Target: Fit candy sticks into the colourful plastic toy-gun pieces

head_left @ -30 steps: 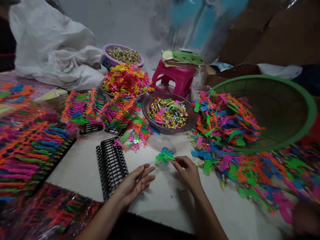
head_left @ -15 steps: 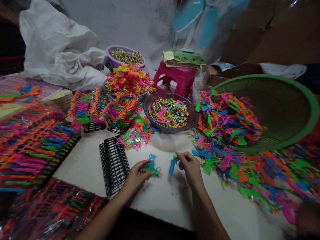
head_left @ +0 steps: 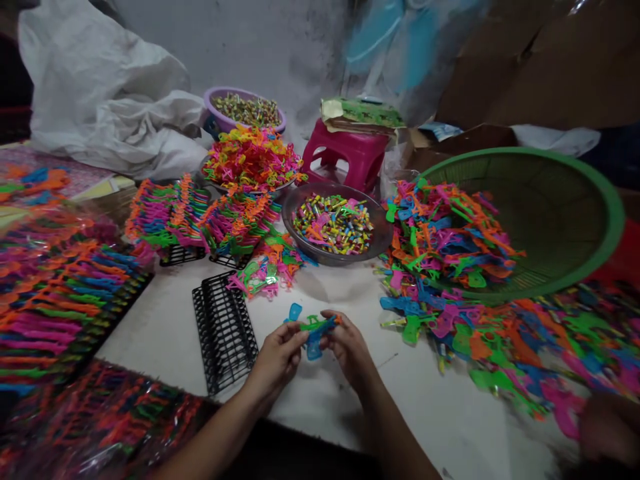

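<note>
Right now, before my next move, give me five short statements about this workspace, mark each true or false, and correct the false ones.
1. The left hand and right hand hold blue-and-green plastic toy pistols. True.
2. The bare black plastic grid rack lies right of the right hand. False: it lies left of the left hand.
3. A green-topped stack of paper rests on the magenta plastic stool. True.
4. The large round green plastic basket is at the picture's left. False: it is at the right.
5. The round grey plastic bowl contains small multicoloured pieces. True.
</note>
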Motion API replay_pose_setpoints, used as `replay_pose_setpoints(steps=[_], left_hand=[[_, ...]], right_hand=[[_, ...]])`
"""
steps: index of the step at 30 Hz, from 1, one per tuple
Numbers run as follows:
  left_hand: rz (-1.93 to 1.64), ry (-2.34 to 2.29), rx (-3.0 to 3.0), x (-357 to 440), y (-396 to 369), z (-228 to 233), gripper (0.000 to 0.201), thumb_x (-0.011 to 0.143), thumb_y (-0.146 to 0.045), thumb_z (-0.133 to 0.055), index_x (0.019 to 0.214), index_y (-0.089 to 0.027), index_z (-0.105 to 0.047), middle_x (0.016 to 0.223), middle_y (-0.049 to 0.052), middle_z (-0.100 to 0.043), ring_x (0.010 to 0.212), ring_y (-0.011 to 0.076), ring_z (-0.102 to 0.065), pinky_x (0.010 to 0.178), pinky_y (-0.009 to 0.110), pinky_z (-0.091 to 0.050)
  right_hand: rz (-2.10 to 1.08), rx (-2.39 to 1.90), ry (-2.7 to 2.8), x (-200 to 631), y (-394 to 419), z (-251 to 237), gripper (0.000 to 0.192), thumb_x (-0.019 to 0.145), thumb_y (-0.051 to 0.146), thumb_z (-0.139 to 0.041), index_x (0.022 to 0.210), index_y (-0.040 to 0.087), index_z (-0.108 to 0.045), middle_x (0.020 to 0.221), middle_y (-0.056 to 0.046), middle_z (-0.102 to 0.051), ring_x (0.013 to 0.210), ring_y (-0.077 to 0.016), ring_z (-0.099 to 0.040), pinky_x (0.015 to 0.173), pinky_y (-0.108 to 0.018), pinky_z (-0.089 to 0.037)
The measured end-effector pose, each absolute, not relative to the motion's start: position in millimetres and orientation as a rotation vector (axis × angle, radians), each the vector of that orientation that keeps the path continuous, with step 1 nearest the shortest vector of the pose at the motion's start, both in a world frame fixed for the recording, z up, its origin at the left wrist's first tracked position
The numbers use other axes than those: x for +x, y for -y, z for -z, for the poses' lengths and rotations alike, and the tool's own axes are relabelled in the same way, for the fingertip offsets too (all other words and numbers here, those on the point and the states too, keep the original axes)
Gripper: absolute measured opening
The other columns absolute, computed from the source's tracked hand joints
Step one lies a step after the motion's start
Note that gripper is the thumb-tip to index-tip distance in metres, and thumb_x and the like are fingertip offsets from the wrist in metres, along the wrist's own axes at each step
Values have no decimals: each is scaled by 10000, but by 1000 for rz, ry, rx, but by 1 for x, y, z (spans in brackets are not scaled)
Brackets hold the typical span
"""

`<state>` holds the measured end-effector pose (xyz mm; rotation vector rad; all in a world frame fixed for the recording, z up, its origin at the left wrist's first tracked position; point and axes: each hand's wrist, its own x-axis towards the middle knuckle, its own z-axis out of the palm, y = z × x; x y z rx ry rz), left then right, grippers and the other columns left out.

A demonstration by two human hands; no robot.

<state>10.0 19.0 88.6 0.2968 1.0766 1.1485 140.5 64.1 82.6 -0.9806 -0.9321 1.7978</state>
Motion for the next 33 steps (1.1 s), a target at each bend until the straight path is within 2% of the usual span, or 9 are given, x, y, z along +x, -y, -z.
replay_pose_setpoints(steps=[3,8,11,13,14,17,21,28,33], left_hand=[[-1159,-1047,233,4,-20,-84,333,627,-337,-683,850,-177,-494,343,-120,-397,247,5,-245,287,119,-111],[-1177,-962,137,2,-19,-82,270,680,-291,-649,885,-163,-529,442,-80,-476,299,6,-349,283,91,-198],[-1160,-889,134,-2,-17,-87,336,694,-146,-622,1020,-171,-545,834,25,-629,483,27,-529,370,97,-365],[-1143,-829,151,-7,-16,-90,481,652,-29,-621,1089,-205,-523,1134,62,-554,651,57,-597,504,126,-459],[-1145,-800,159,-8,-15,-90,534,636,9,-621,1106,-219,-513,1197,63,-515,713,72,-609,582,148,-484],[-1142,-767,140,-12,-14,-88,478,638,26,-629,1063,-173,-537,1070,68,-583,769,103,-621,741,201,-488],[-1104,-779,40,-14,-15,-83,260,708,-28,-598,958,-99,-580,849,61,-627,745,108,-625,767,209,-491],[-1076,-773,94,-12,-14,-84,189,726,-134,-622,913,-114,-599,761,22,-610,576,44,-571,562,130,-476],[-1073,-1019,276,-5,-12,-84,253,668,-267,-680,875,-130,-627,582,-16,-565,422,19,-466,379,102,-328]], right_hand=[[-1716,-1053,1078,135,-56,-72,461,569,303,-725,979,210,-535,738,19,-583,660,-123,-546,612,-237,-448],[-1707,-1075,1140,128,-56,-71,251,639,338,-670,809,168,-599,751,-12,-608,671,-138,-549,624,-252,-452],[-1540,-1140,1075,130,-59,-79,211,670,351,-643,764,175,-574,667,13,-571,593,-108,-508,559,-222,-438],[-1495,-1156,1065,132,-61,-83,212,680,371,-630,724,180,-549,611,29,-532,532,-89,-468,503,-202,-419],[-1514,-1151,1092,132,-61,-84,221,683,383,-624,718,181,-544,587,35,-515,502,-83,-448,472,-196,-408],[-1601,-1115,1185,131,-60,-85,244,693,410,-608,736,179,-541,545,44,-485,440,-74,-406,406,-192,-378],[-1559,-1126,1099,127,-58,-82,246,684,409,-617,742,184,-537,608,25,-540,506,-93,-473,483,-213,-434],[-1557,-1089,1163,125,-56,-79,231,712,400,-590,792,189,-543,711,0,-587,632,-131,-542,622,-263,-470],[-1353,-1159,1387,128,-49,-75,198,767,376,-534,806,182,-523,652,8,-553,588,-124,-510,594,-248,-447]])
